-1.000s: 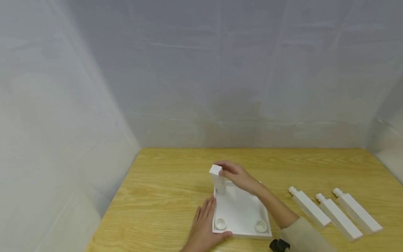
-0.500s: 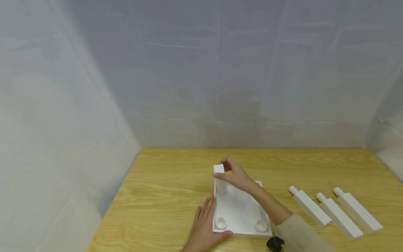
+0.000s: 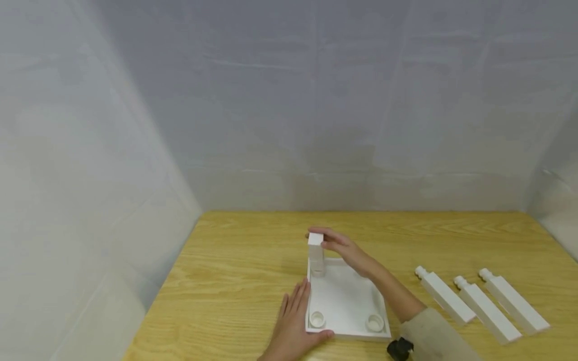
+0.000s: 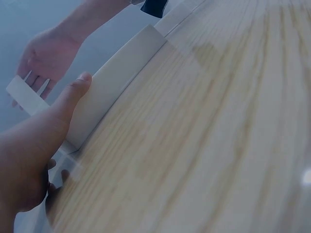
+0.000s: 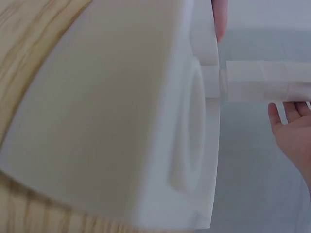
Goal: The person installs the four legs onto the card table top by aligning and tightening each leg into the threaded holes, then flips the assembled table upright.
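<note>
An upside-down white square tabletop [image 3: 345, 301] with raised edges and round corner sockets lies on the wooden table. In its far left socket stands a white table leg [image 3: 316, 250], upright, its square end up. My right hand [image 3: 349, 253] is at the top of this leg, fingers extended along its far side and thumb by its right face. The right wrist view shows those fingertips touching the leg [image 5: 257, 80]. My left hand [image 3: 293, 323] braces the tabletop's near left corner, straight fingers along the left side, thumb at the front wall. Two near sockets [image 3: 317, 319] hold nothing.
Three more white table legs [image 3: 487, 313] with knobbed ends lie side by side on the wooden table [image 3: 235, 271] to the right. Pale sheeting [image 3: 289, 125] hangs behind and at both sides. A black device [image 3: 399, 348] sits by my right sleeve.
The leg has turned about its length and stands straighter. My right thumb crossed its front half a second ago and has since moved back to the right side. The left hand stays put.
</note>
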A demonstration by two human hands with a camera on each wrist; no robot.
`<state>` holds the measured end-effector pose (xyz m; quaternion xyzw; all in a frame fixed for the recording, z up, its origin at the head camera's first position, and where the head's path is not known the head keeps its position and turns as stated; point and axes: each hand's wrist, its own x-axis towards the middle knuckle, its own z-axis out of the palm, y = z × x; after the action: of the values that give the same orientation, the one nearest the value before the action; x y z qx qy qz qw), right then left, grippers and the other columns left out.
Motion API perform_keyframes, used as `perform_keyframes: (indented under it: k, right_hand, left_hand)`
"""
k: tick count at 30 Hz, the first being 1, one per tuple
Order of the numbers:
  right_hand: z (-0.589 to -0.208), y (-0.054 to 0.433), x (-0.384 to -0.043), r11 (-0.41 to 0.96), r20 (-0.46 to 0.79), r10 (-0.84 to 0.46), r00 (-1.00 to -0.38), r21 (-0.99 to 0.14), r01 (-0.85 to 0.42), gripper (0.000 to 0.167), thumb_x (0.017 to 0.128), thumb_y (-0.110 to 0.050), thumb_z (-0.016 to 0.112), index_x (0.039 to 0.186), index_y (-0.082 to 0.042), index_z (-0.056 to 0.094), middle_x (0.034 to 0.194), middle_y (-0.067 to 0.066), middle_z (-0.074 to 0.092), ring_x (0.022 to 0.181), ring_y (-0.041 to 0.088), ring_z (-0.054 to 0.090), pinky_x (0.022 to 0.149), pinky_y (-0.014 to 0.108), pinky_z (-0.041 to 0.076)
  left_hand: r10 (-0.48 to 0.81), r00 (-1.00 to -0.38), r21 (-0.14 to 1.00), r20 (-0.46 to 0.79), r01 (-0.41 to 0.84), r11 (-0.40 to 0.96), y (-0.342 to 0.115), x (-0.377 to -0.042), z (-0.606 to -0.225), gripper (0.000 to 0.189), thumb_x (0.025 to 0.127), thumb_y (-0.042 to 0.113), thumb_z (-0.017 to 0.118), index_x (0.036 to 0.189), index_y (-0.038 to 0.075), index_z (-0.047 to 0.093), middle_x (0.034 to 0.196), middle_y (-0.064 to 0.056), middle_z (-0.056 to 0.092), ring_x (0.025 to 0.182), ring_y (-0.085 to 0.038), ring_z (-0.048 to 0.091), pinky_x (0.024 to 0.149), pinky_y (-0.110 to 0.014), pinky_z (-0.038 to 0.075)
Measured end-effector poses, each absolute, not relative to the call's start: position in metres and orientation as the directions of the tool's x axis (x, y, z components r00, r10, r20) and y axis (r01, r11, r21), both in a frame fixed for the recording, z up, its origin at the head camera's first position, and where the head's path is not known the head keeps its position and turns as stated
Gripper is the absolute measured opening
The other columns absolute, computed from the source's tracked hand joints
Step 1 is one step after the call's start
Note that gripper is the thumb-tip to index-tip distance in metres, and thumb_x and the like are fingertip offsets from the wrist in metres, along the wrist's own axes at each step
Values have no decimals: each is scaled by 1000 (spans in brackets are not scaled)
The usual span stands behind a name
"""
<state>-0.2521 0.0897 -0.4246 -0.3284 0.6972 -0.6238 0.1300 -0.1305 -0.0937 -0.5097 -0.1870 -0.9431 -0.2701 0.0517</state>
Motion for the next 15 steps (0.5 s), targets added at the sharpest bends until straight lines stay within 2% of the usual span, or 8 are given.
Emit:
perform_keyframes:
  k: [2, 4, 6, 9, 12, 15]
  right_hand:
    - [-426, 90, -252, -13, 240, -601, -762, -957, -291, 43, 95, -7, 47, 136, 1, 39, 135, 21, 41, 125, 28, 38, 101, 44, 31]
    - [-427, 89, -251, 18, 274, -549, -790, -941, -339, 43, 92, -8, 55, 132, 2, 43, 128, 20, 47, 115, 28, 46, 96, 42, 38]
    - [-427, 85, -250, 106, 315, -477, -820, -906, -410, 43, 87, -12, 63, 126, 1, 49, 120, 14, 53, 105, 24, 50, 88, 39, 44]
    - [-426, 80, -247, 253, 391, -406, -826, -820, -513, 42, 83, -17, 69, 120, -1, 56, 109, 7, 56, 93, 20, 50, 76, 38, 46]
    - [-425, 79, -245, 242, 420, -440, -794, -796, -555, 40, 87, -13, 64, 123, -1, 54, 116, 9, 55, 99, 20, 50, 79, 40, 46]
    - [-421, 81, -243, 109, 388, -519, -762, -853, -510, 36, 92, -4, 54, 127, 3, 49, 126, 15, 51, 111, 25, 48, 90, 34, 43]
  left_hand:
    - [323, -926, 494, 195, 377, 783, -94, -130, -510, 109, 70, 68, 61, 145, 1, 18, 149, -12, 21, 135, -29, 17, 107, -50, 12]
    - [324, -928, 494, 185, 373, 785, -93, -130, -510, 109, 70, 68, 60, 145, 2, 18, 149, -12, 21, 136, -28, 16, 107, -50, 12]
    - [325, -931, 498, 168, 364, 787, -93, -130, -510, 109, 70, 69, 59, 146, 2, 17, 149, -12, 20, 136, -27, 15, 108, -50, 11]
    - [328, -931, 495, 158, 362, 790, -93, -130, -509, 109, 70, 69, 59, 146, 2, 16, 150, -12, 20, 136, -27, 15, 108, -50, 11]
    - [330, -930, 492, 161, 366, 790, -93, -129, -509, 109, 70, 68, 59, 146, 2, 16, 150, -12, 20, 136, -28, 15, 107, -51, 12]
    - [332, -929, 496, 163, 368, 787, -93, -129, -509, 109, 71, 68, 59, 146, 2, 16, 150, -12, 19, 136, -29, 15, 107, -52, 12]
